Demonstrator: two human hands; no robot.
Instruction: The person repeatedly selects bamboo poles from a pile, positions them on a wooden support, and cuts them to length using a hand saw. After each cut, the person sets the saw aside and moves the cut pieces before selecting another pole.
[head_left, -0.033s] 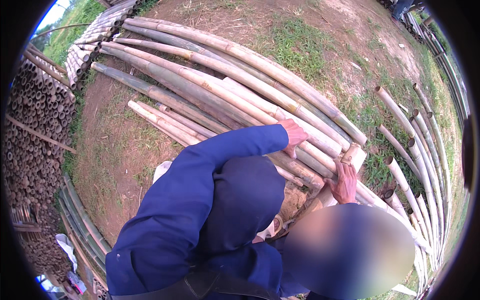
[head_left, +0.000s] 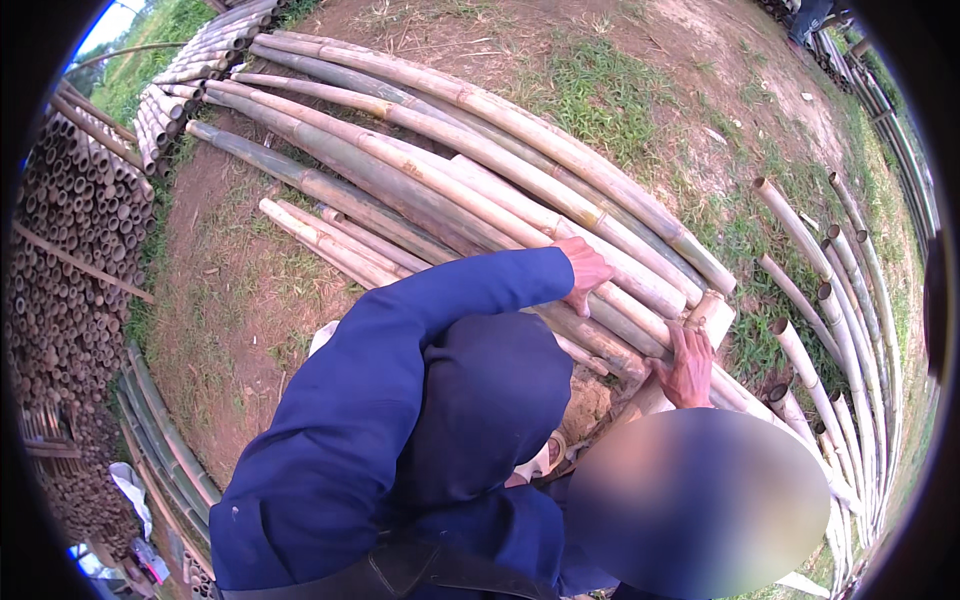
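Long bamboo poles (head_left: 470,155) lie side by side on the ground, running from upper left to the middle right. My left hand (head_left: 586,274) is closed over one pole, with the thumb down on its near side. Close to that pole's cut end, my right hand (head_left: 687,362) has its fingers wrapped over the bamboo. A short bamboo crosspiece (head_left: 712,316) lies crosswise by the pole ends, just beyond my right hand. My blue left sleeve spans the view. A blurred patch hides my right forearm.
On the right, more bamboo poles (head_left: 800,350) lean in a fan. A tall stack of bamboo (head_left: 75,240) shows its cut ends at the far left, with greenish poles (head_left: 165,430) below. Grass (head_left: 610,95) and bare soil lie beyond. Someone's leg (head_left: 808,20) shows at the top right.
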